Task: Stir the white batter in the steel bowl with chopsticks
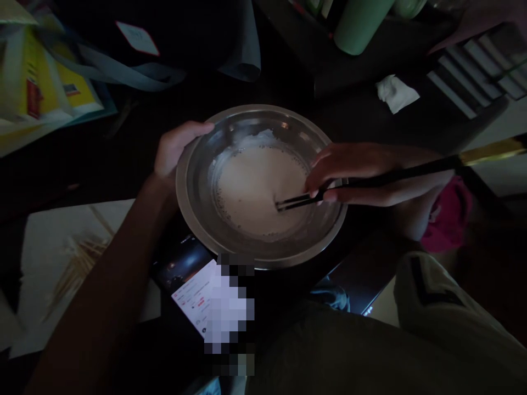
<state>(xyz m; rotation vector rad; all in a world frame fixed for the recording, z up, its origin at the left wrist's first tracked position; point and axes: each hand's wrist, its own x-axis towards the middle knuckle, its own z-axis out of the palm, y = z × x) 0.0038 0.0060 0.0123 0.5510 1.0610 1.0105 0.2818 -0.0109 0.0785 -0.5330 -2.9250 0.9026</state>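
A wide metal bowl (pixel 193 219) sits on the dark table and holds a pale, whitish liquid (pixel 251 181) with small bubbles round its edge. My left hand (pixel 177 145) is closed on the bowl's left rim, its thumb lying over the top. A pair of black chopsticks (pixel 395 176) with gold-coloured ends is in my right hand (pixel 354 170), which reaches over the bowl's right side. The chopstick tips dip into the liquid near the middle, with a slight blur around them.
Below the bowl lies a lit phone (pixel 193 291), partly pixelated. White paper (pixel 37 230) with thin sticks (pixel 78 263) is at left. Yellow packets (pixel 69 88), a dark bag (pixel 185 33), a green bottle (pixel 360 24), crumpled tissue (pixel 397 93) and stacked books (pixel 469 77) stand behind.
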